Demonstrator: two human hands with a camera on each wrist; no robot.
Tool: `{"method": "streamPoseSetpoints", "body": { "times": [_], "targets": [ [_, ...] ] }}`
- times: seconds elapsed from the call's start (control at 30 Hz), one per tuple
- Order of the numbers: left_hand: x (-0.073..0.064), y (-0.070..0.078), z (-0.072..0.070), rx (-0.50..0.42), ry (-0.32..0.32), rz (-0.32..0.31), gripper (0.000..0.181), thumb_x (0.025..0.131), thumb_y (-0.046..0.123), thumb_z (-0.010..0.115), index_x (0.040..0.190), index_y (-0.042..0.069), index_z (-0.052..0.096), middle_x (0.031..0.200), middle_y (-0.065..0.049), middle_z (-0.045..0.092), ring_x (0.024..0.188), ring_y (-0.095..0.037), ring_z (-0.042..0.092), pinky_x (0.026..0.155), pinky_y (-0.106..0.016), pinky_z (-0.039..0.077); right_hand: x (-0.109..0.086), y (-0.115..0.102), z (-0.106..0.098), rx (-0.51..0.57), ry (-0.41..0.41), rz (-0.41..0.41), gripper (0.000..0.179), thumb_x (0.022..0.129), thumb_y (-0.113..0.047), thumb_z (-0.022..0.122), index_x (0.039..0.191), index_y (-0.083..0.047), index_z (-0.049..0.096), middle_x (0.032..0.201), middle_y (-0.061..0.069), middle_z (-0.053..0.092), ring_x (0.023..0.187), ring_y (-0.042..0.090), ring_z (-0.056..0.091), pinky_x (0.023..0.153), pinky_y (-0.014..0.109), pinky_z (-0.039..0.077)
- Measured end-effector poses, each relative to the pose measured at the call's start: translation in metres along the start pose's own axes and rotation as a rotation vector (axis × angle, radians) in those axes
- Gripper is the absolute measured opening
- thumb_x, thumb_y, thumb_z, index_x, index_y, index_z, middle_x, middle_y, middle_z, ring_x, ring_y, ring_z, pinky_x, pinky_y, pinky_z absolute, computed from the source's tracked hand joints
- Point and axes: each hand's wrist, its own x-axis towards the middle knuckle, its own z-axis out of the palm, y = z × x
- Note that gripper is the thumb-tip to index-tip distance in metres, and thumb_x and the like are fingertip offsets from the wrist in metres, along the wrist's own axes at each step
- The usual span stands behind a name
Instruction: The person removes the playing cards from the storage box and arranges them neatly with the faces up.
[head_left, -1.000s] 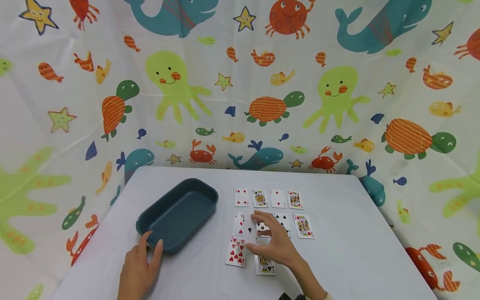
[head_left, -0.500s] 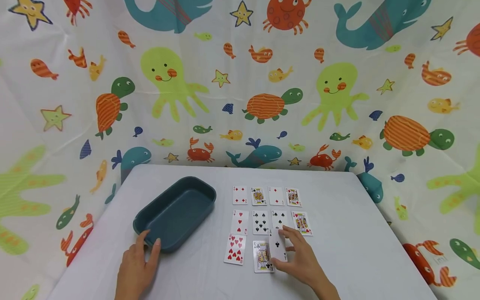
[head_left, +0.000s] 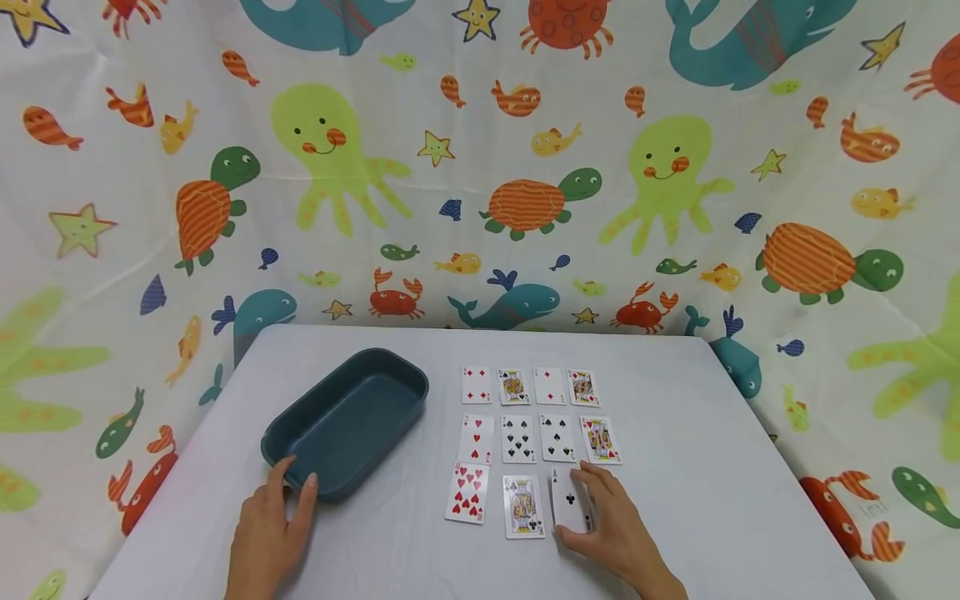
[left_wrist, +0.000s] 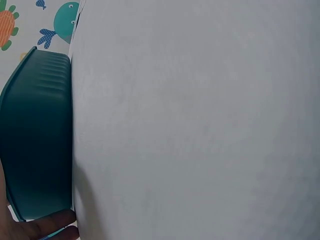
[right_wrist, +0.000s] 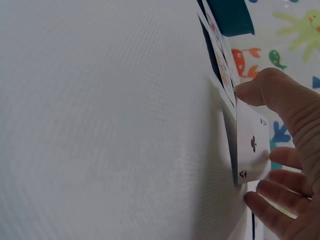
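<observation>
In the head view my right hand (head_left: 618, 529) holds an ace of clubs (head_left: 570, 497) by its edges, thumb at the near side and fingertips at the far side. The right wrist view shows the ace (right_wrist: 251, 142) tilted close over the white cloth. Left of it lie a king of clubs (head_left: 523, 508) and a ten of hearts (head_left: 467, 493), face up. My left hand (head_left: 266, 529) lies at the near corner of a dark teal tray (head_left: 408, 367), index finger at the rim and thumb beside the wall. Its fingers also reach the tray's end in the left wrist view.
Farther back are two rows of face-up cards. The middle row includes a seven of spades (head_left: 518, 439) and a king of hearts (head_left: 601, 440); the back row includes a four of diamonds (head_left: 476, 385). A sea-animal curtain (head_left: 420, 200) hangs behind the white-covered table (head_left: 690, 467).
My right hand has carried the ace of clubs to the right and nearer, from over the middle cards to beside the king of clubs. My left hand has stayed at the tray.
</observation>
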Motion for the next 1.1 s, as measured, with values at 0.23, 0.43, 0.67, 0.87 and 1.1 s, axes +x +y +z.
{"method": "streamPoseSetpoints", "body": {
  "times": [0.23,0.43,0.67,0.87,1.1],
  "targets": [
    [-0.0005,0.0000,0.0005,-0.007,0.025,0.011,0.068,0.107,0.051,0.041,0.151,0.000,0.033,0.128,-0.043,0.052,0.118,-0.060,0.050,0.093,-0.072,0.041,0.0000,-0.0001,0.0031,-0.032,-0.015,-0.013,0.077,0.060,-0.031,0.096,0.126,-0.006,0.066,0.139,0.014,0.061,0.127,0.032,0.058,0.103,0.048,0.049],
    [-0.0005,0.0010,0.0002,-0.004,0.002,-0.010,0.070,0.107,0.053,0.039,0.152,0.001,0.031,0.130,-0.042,0.051,0.119,-0.059,0.049,0.094,-0.071,0.041,0.0005,-0.0003,0.0050,-0.055,-0.037,0.004,0.076,0.061,-0.032,0.095,0.126,-0.006,0.066,0.139,0.012,0.061,0.127,0.032,0.058,0.103,0.048,0.049],
    [-0.0011,0.0006,0.0006,-0.004,0.009,-0.011,0.069,0.107,0.053,0.039,0.152,0.002,0.031,0.131,-0.043,0.051,0.120,-0.059,0.048,0.095,-0.071,0.041,0.0010,0.0008,0.0052,-0.058,-0.028,0.002,0.076,0.061,-0.033,0.096,0.125,-0.005,0.066,0.140,0.014,0.060,0.129,0.033,0.057,0.104,0.048,0.048],
    [-0.0026,0.0011,0.0013,-0.003,0.024,-0.020,0.068,0.107,0.053,0.039,0.152,0.002,0.032,0.131,-0.042,0.052,0.120,-0.058,0.049,0.095,-0.071,0.041,0.0026,0.0010,0.0059,-0.066,-0.035,0.009,0.075,0.062,-0.033,0.095,0.125,-0.006,0.066,0.141,0.014,0.060,0.130,0.033,0.057,0.104,0.047,0.048],
    [-0.0019,0.0026,0.0003,-0.004,0.024,-0.018,0.067,0.107,0.053,0.040,0.152,0.003,0.032,0.130,-0.041,0.052,0.119,-0.058,0.049,0.095,-0.071,0.041,0.0031,0.0009,0.0068,-0.067,-0.030,0.006,0.076,0.062,-0.035,0.095,0.125,-0.005,0.066,0.140,0.014,0.060,0.129,0.033,0.057,0.104,0.048,0.048]
  ]
}}
